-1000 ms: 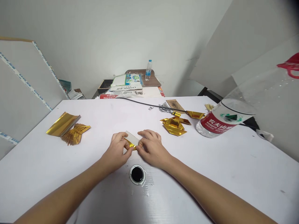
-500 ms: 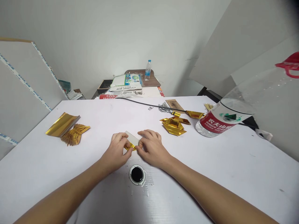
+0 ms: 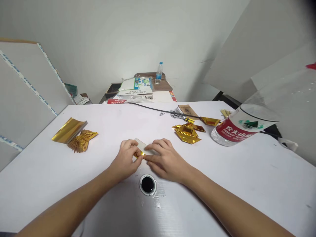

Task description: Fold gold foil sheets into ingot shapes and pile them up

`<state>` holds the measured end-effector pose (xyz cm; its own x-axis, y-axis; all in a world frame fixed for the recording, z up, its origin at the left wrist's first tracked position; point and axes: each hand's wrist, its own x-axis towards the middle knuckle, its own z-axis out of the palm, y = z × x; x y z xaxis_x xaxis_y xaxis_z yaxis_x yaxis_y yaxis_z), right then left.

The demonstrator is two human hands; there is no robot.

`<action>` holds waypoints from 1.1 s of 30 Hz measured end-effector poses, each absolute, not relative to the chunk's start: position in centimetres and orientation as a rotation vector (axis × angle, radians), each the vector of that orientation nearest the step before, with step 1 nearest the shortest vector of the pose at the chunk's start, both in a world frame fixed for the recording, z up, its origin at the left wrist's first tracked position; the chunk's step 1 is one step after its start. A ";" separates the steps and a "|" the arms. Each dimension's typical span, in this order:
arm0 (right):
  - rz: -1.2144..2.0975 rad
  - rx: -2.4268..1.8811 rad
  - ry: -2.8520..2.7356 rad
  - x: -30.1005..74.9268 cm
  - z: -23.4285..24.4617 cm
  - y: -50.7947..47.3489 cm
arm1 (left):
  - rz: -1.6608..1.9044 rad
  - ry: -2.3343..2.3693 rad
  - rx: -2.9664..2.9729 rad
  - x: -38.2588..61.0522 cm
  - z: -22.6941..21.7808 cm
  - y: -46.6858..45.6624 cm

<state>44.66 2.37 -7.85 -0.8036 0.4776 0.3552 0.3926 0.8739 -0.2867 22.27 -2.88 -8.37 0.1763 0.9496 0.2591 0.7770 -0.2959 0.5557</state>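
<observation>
A small sheet of gold foil paper [image 3: 140, 144] lies on the white table, pale side up, with a gold strip folded over along its near edge. My left hand [image 3: 127, 158] pinches the near left part of that edge between thumb and bent fingers. Across the sheet's right side rests my right hand [image 3: 167, 159], its fingers stretched out and the index fingertip touching the fold near the left thumb. Both hands cover parts of the sheet. Just in front of them is a round black disc with a white rim [image 3: 147, 184].
On the left lie a stack of gold foil sheets [image 3: 67, 129] and a fanned bundle of folded gold paper [image 3: 80, 141]. Folded gold paper pieces [image 3: 188, 134], a yellow-handled tool [image 3: 189, 120] and a large plastic bottle [image 3: 234, 130] are to the right. A black cable [image 3: 153, 109] crosses behind.
My right hand has loosened from a pinch at the fold to straighter fingers laid over the paper. My left hand keeps its pinch. The whole view has shifted slightly.
</observation>
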 end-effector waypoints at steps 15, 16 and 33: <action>0.210 -0.759 -2.766 44.7 -7.2 1.4 | 0.722 1.541 2.283 21.3 -7.8 -3.2; 0.235 -0.775 -2.757 44.8 -7.3 1.4 | 0.707 1.493 2.347 21.1 -7.7 -3.2; 0.334 -0.888 -2.829 45.5 -5.2 1.9 | 0.650 1.233 2.570 19.9 -7.1 -2.8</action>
